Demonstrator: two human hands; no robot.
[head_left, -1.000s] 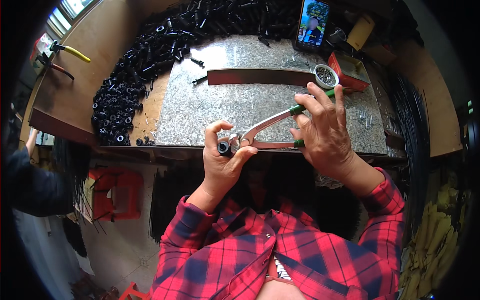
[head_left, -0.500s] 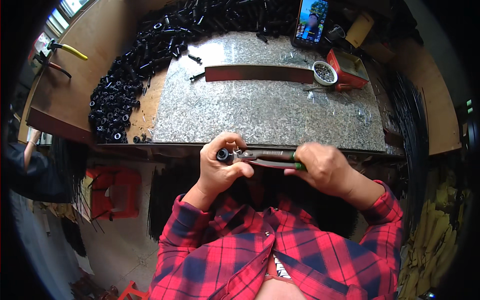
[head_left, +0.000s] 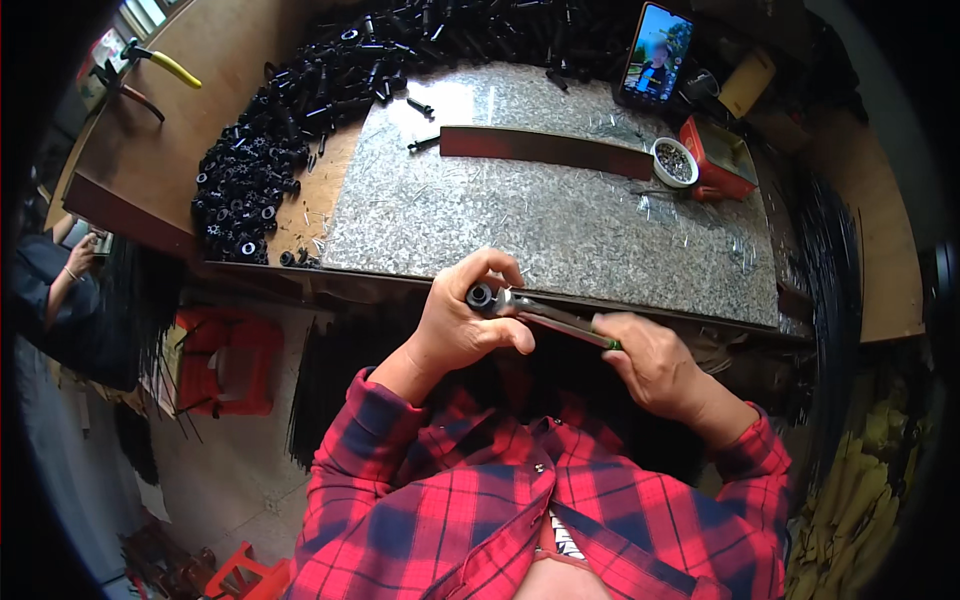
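Note:
My left hand (head_left: 440, 325) is closed round a small black cylindrical part (head_left: 480, 295), whose round hollow end shows between thumb and forefinger. My right hand (head_left: 655, 365) grips the handles of a pair of pliers (head_left: 562, 320) with green at the handle ends. The metal jaws are at the side of the black part, between my left fingers; what exactly they bite on is too small to tell. Both hands are in front of the near edge of a grey speckled stone slab (head_left: 480, 225).
A heap of black parts (head_left: 245, 185) covers the back and left. On the slab lies a dark flat bar (head_left: 540, 150). A white bowl of small metal pieces (head_left: 675, 162), a red box (head_left: 718, 160) and a phone (head_left: 656, 55) stand at the right. Cutters (head_left: 160, 62) hang at left.
The plier handles have come closer together and now slant down to the right. My right hand sits lower relative to my left. The whole view has also shifted and tilted.

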